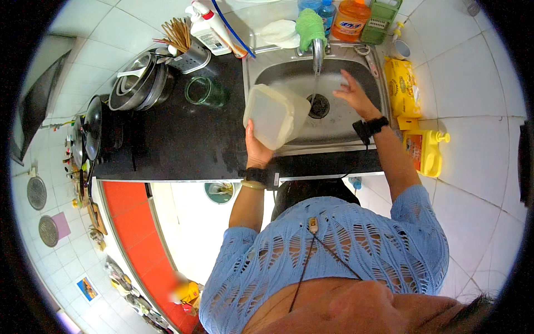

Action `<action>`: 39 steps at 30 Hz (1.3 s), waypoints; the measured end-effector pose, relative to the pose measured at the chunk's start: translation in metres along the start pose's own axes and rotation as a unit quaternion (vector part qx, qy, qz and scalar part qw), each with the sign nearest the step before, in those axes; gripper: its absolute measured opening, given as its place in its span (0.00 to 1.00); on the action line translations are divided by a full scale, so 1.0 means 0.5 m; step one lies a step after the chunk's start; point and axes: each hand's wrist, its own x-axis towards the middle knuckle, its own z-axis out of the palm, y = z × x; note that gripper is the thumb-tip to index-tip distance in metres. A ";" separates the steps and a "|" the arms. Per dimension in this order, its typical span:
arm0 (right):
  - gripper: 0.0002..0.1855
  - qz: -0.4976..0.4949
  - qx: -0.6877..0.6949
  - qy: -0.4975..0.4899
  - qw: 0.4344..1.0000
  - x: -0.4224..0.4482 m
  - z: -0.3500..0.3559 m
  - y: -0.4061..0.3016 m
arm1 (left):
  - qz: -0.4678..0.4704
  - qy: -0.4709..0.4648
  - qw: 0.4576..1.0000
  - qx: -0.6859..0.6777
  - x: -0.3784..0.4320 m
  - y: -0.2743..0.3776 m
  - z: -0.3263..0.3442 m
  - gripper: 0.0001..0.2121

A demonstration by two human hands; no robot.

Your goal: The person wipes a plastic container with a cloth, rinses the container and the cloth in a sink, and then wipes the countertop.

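Observation:
My left hand point(257, 147) grips a translucent plastic container point(269, 115), tilted over the left rim of the steel sink point(350, 125). The container's flat bottom faces up toward me, and its mouth, pointing into the basin, is hidden. Above the basin's right side, my right hand point(353, 92) is empty with its fingers spread. Between the two hands, water runs from the faucet point(318, 56), which has a green cloth point(310, 27) draped over it. The stream falls near the dark drain strainer point(318, 106).
A green glass jar point(204, 92) stands on the black countertop point(183, 137), left of the sink. Stacked metal bowls point(142, 83) and a chopstick holder point(190, 58) are behind it. Detergent bottles point(350, 21) line the back; a yellow packet point(401, 87) and yellow jug point(425, 152) stand right.

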 end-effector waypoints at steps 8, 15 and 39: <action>0.45 -0.232 -0.331 0.081 0.911 0.141 0.010 -0.084 | -0.034 -0.020 0.999 -0.006 0.001 0.003 -0.017 0.35; 0.37 -0.210 -0.448 0.050 0.867 0.153 0.019 -0.089 | -0.033 -0.006 0.999 -0.016 0.012 -0.010 0.005 0.37; 0.40 -0.223 -0.447 0.027 0.866 0.100 0.036 -0.025 | -0.055 -0.035 0.990 -0.121 -0.009 -0.048 -0.005 0.41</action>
